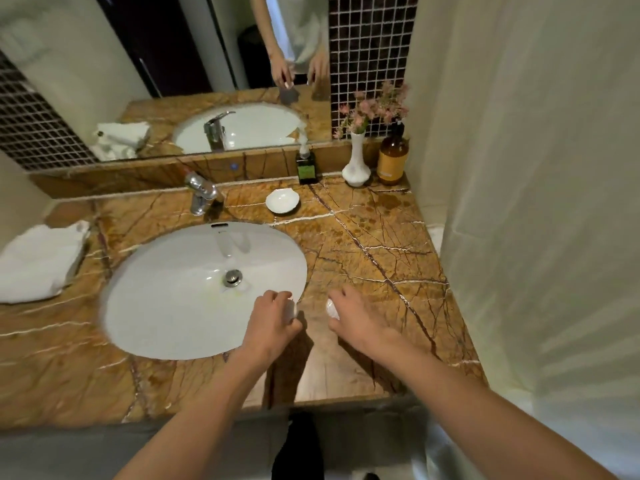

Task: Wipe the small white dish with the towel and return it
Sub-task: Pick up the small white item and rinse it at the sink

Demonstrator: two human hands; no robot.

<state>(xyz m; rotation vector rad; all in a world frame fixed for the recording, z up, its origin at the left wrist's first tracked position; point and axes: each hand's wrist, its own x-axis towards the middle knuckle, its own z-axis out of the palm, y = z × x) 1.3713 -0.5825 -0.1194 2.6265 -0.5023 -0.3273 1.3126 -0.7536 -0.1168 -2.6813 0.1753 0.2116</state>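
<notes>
One small white dish (282, 201), scalloped and empty, resting on the brown marble table (374, 244) behind the sink, just right of the chrome faucet (201, 195) and well apart from both hands. One oval white sink (166, 306) set into the table, empty but for its metal drain plug (232, 277). One folded white towel (38, 263) lying at the far left edge of the table, untouched. Along the back ledge on the right, three containers in a row: one dark pump bottle with a green label (307, 166), one white vase (356, 164) holding pink flowers (375, 107), and one amber pump bottle (392, 157) nearest the curtain. Left hand (273, 322) reaching forward on a bare forearm, hovering at the near right rim of the sink, fingers (277, 299) curled inward around something small and white; too blurred to tell what it is or how firmly held. Right hand (353, 315) stretched out beside it over the bare table, palm down, fingers curled around a small round white object (332, 308) at their tips; grip unclear, object not identifiable. Two hands near each other, not touching, a strip of table between them. One pale curtain (536, 202) hanging along the right side. One mirror (180, 74) above the ledge, reflecting the sink, the faucet, the towel and both hands.
</notes>
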